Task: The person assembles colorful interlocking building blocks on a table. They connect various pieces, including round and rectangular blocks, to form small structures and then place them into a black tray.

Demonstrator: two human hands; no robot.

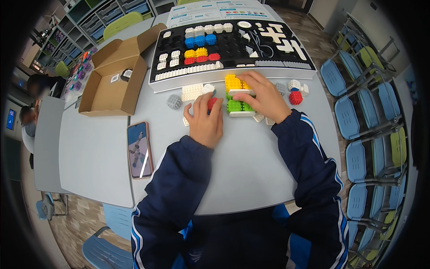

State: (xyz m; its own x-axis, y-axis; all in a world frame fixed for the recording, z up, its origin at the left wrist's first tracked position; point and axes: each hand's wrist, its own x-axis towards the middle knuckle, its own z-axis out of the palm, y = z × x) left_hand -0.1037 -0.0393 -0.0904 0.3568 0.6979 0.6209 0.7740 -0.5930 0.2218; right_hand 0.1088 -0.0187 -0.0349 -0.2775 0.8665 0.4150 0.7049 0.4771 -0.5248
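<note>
Yellow-green build (234, 106) is looking half-done in our right grip (266, 96); can't tell if our left grip (204, 124) is pinching that red block (211, 104); grey block (174, 101) is waiting loose.

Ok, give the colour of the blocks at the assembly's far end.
Yellow: the far blocks, by the right hand, best seen in the head view.

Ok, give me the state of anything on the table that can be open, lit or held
Cardboard box: open
Block kit: open, partly filled
Phone: face up, screen lit
Yellow-and-green build: held by right hand
Red block: between fingers of left hand, grip unclear
</note>
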